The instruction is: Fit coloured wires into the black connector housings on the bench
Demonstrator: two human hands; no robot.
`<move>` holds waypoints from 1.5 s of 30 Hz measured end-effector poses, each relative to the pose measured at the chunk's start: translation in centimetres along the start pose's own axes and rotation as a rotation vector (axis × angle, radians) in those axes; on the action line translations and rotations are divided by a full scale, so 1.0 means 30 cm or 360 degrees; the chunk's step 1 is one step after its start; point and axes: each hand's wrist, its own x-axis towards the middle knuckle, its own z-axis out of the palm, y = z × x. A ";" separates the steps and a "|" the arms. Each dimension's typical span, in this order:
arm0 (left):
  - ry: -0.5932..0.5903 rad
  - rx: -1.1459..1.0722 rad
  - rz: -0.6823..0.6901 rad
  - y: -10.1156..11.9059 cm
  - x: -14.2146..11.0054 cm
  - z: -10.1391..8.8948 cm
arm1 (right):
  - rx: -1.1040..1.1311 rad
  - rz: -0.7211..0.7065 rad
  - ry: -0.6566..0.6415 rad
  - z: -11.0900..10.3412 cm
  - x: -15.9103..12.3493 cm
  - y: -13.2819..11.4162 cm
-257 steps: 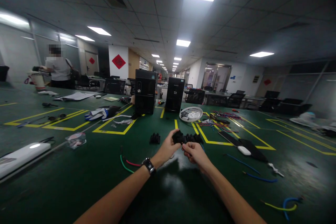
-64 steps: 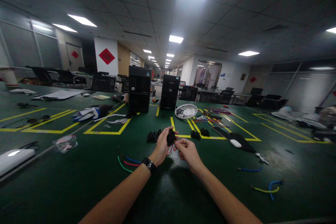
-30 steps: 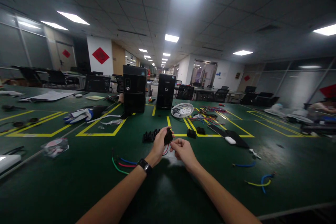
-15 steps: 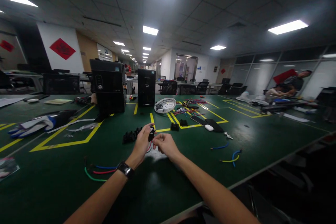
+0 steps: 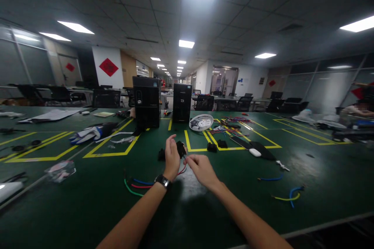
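Observation:
My left hand (image 5: 172, 157), with a dark watch on its wrist, is closed on a small black plastic block (image 5: 181, 149) above the table. Its fingers point upward. My right hand (image 5: 202, 168) pinches a thin, pale-blue wire end (image 5: 184, 157) right at the block's lower side; the tip is too small to see well. A red wire (image 5: 182, 170) hangs in a curve below the block, between my hands. Similar black pieces (image 5: 161, 154) lie behind my left hand, partly hidden by it. Two more black blocks (image 5: 212, 147) rest on the table to the right.
Green, yellow, blue and red wires lie left (image 5: 133, 190) and right (image 5: 292, 196) on the green table (image 5: 233, 210). Two black computer towers (image 5: 147, 103), a white round basket (image 5: 201, 122), a wire pile (image 5: 233, 124), gloves (image 5: 87, 134) and a plastic bag (image 5: 60, 170) stand around. Someone sits far right.
The view swung right, then back left. Over the longer span, two black blocks were set down on the right. My hands have stayed together at the held block, whose left-hand fingers now point more upward.

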 end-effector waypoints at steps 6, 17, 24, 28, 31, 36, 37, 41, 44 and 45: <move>0.0776 -0.0447 -0.0042 0.104 0.211 -0.153 | -0.0257 -0.0091 -0.0065 0.075 -0.024 0.025; -0.0070 0.0007 -0.0499 -0.029 0.010 -0.023 | -0.0256 -0.0611 0.0211 0.024 0.062 0.024; -0.0080 0.0553 -0.0053 -0.045 0.063 -0.097 | -0.0492 -0.0340 -0.0017 -0.029 0.211 0.183; -0.0409 0.1835 0.0410 -0.018 0.126 -0.201 | -0.0578 -0.0201 -0.0063 -0.005 0.296 0.264; -0.0663 0.2141 0.0327 -0.035 0.140 -0.258 | -0.0624 -0.0190 -0.0140 0.030 0.331 0.276; -0.0750 0.2255 0.0283 -0.074 0.155 -0.296 | -0.0696 -0.0185 -0.0130 0.024 0.327 0.273; -0.0756 0.2266 0.0280 -0.079 0.159 -0.297 | -0.0724 -0.0149 -0.0090 0.004 0.317 0.279; -0.0762 0.2265 0.0285 -0.092 0.164 -0.295 | -0.0865 0.0109 0.0103 -0.113 0.248 0.321; -0.0725 0.2263 0.0295 -0.090 0.157 -0.289 | -0.0904 0.0273 0.0156 -0.185 0.182 0.344; -0.0703 0.2265 0.0308 -0.085 0.154 -0.284 | -0.0893 0.0306 0.0162 -0.200 0.165 0.346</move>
